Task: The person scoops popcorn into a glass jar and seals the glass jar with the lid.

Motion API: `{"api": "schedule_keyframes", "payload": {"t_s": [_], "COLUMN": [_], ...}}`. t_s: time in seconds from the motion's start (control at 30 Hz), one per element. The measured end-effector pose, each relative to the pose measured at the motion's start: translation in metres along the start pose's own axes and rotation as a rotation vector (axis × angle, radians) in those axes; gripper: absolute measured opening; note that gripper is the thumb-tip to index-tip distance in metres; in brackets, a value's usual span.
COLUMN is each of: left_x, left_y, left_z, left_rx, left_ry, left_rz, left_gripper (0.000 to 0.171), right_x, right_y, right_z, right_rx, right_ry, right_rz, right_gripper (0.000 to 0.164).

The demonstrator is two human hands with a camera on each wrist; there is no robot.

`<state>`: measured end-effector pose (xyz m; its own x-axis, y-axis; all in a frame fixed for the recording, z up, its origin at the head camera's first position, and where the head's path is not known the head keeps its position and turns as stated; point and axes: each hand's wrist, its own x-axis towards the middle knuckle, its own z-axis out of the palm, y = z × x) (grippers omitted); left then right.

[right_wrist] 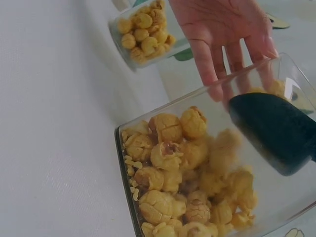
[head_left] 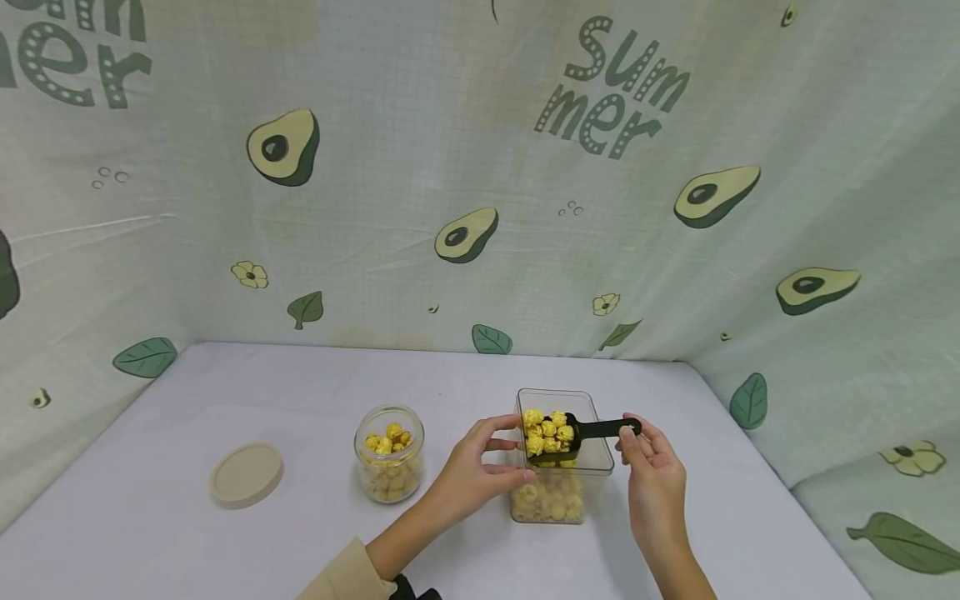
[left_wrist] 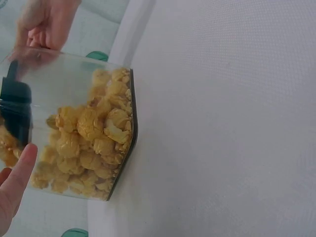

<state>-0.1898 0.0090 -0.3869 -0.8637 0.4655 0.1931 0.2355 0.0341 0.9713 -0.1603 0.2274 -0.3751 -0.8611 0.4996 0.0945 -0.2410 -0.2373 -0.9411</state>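
A clear square container (head_left: 547,500) of yellow popcorn stands on the table. My right hand (head_left: 654,475) pinches the end of a black scoop (head_left: 600,428) between thumb and fingers. Popcorn pieces (head_left: 545,433) heap in the scoop's bowl, which sits just inside the container's mouth. In the right wrist view the scoop's underside (right_wrist: 271,131) shows above the popcorn below. My left hand (head_left: 480,467) rests against the container's left side, its fairly straight fingers spread along the wall, the thumb at the near corner.
Left of the container stands a round glass jar (head_left: 390,479), uncovered and partly filled with popcorn. A beige round lid (head_left: 247,476) lies flat farther left. Behind the white table (head_left: 315,392) hangs an avocado-print cloth (head_left: 375,167), which also closes both sides.
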Motion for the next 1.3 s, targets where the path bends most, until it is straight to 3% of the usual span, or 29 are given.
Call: {"api": "schedule_keyframes", "payload": {"t_s": [0.3,0.67,1.0,1.3], "left_x": [0.000,-0.001,-0.001,-0.001], "left_y": [0.000,-0.001,0.000,-0.001], "left_z": [0.000,0.000,0.000,0.000], "left_rx": [-0.026,-0.024,-0.022,-0.024], "left_ry": [-0.001,-0.001,-0.001,-0.004], "left_rz": [0.002,0.001,-0.006,-0.004], "left_gripper": [0.062,0.062,0.062,0.063], "right_x": [0.002,0.005,0.007,0.009], "right_y": [0.000,-0.002,-0.006,-0.010], "right_z": [-0.005,-0.015,-0.021,-0.022], "right_rx": [0.098,0.266,0.302,0.300], "right_ry": [-0.038,-0.109,-0.131,-0.102], "right_rz": [0.067,0.084,0.142,0.181], "right_gripper": [0.013,0.015,0.017,0.015]}}
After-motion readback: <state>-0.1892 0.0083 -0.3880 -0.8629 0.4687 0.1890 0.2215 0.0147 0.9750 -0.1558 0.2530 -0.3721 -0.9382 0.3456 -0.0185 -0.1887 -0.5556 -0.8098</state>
